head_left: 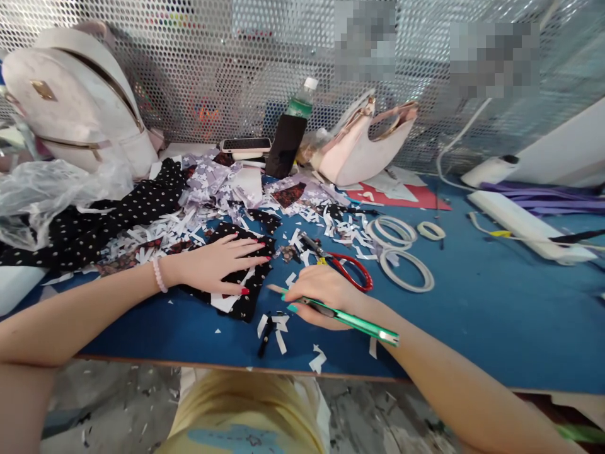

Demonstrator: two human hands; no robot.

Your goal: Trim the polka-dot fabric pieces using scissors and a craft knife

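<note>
My left hand (220,261) lies flat with fingers spread on a small piece of black polka-dot fabric (246,302). A white patch shows beside the thumb on that fabric. My right hand (321,293) is closed around a green utility knife (363,325). Its tip points left, just past the fabric's right edge, and its rear end sticks out over my wrist. Behind the right hand lie scissors with red handles (352,271), partly hidden by my knuckles. White and black scraps (278,331) are scattered in front of the fabric.
Shredded scraps (155,233) and a long polka-dot cloth (123,214) cover the back left. Behind stand a white backpack (80,107), a phone (286,145) against a bottle (302,101), and a pale handbag (350,151). Tape rolls (406,271) and a white power strip (524,227) lie right.
</note>
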